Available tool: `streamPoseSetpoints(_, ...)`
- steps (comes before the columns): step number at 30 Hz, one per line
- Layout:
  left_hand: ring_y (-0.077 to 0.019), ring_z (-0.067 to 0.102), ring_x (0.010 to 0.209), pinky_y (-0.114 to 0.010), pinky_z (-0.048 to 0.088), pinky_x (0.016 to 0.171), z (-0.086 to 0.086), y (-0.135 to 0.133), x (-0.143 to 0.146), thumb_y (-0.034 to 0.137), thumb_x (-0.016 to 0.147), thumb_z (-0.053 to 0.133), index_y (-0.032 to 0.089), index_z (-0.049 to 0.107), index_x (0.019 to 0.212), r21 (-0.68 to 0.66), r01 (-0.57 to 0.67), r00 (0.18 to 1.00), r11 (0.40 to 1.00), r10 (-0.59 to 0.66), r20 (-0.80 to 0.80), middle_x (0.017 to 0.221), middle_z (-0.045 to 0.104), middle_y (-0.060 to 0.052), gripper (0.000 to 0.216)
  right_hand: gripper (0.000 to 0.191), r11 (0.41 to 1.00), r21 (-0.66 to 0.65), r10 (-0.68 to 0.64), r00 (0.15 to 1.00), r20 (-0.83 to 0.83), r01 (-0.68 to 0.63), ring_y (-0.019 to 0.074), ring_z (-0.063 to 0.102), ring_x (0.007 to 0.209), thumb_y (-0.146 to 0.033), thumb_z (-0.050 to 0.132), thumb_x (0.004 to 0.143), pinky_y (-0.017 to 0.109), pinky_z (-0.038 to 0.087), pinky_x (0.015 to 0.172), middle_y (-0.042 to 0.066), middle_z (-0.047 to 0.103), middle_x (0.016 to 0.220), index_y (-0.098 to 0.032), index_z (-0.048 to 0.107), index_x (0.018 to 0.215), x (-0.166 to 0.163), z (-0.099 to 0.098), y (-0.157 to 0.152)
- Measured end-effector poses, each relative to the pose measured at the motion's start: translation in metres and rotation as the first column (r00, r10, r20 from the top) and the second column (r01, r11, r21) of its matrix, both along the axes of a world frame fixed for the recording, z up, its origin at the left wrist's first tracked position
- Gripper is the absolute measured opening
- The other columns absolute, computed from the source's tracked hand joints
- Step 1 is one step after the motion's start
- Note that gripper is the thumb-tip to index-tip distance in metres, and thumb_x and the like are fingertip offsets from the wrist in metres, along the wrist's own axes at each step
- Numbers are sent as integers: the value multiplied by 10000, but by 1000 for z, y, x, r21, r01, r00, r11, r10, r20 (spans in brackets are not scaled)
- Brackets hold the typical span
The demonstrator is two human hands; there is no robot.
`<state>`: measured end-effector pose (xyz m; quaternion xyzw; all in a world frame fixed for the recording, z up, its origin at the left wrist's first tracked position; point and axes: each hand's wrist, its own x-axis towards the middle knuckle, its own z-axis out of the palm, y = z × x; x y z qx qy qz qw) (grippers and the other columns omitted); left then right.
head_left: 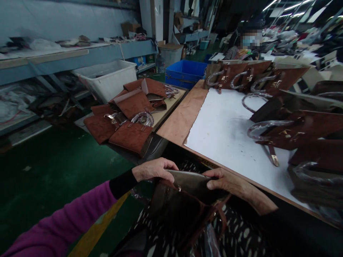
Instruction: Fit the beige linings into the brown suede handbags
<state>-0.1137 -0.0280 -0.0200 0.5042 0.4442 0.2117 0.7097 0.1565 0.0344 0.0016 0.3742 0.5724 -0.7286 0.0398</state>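
Several bags (284, 132) crowd the table (222, 132); left hand (154, 169) and right hand (230, 182) clamp a handbag (182, 203).

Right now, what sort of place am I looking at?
Probably a handbag factory floor: the left hand and right hand hold open a brown handbag, matching bags line the worktable, and more bags pile on a side table.

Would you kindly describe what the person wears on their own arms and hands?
The left hand is bare, no glove or ring visible; its arm wears a purple sleeve ending in a black cuff. The right hand is bare too, its wrist uncovered; further back the arm is lost in darkness.
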Motion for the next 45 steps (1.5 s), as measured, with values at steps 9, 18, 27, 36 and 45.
streamPoseSetpoints(9,-107,480,632,-191,333,557,3,3,3,406,742,588,82,665,907,43,-58,980,997,65,-190,731,602,-20,371,368,981,188,30,999,43,-37,158,567,655,-473,590,722,259,432,627,30,663,731,-141,692,844,-3,2,2)
streamPoseSetpoints(18,-133,552,737,-189,372,652,26,19,3,287,790,528,127,672,919,323,238,948,916,-147,-284,806,643,-5,251,222,996,51,-81,996,28,79,137,585,648,-250,666,613,238,446,642,1,674,720,-144,690,808,-1,-10,1)
streamPoseSetpoints(27,-181,599,733,-225,357,619,21,29,45,284,790,560,181,663,822,542,590,671,599,11,-742,733,664,-39,149,211,986,125,-115,993,14,112,140,564,667,-222,664,603,252,448,669,-11,650,698,-146,688,798,0,-19,2)
streamPoseSetpoints(36,-170,581,726,-230,356,601,17,30,66,252,807,535,163,654,801,569,624,644,535,59,-762,784,652,-43,149,217,961,226,-168,986,11,161,131,537,625,-217,654,607,250,421,645,-18,640,651,-154,712,807,3,-22,0)
streamPoseSetpoints(45,-98,439,513,-213,253,493,13,44,76,241,756,535,157,665,689,552,526,740,647,-28,-672,555,554,6,168,182,923,354,-183,981,66,148,128,511,616,-237,632,624,249,396,640,-16,639,631,-158,726,758,0,-23,1)
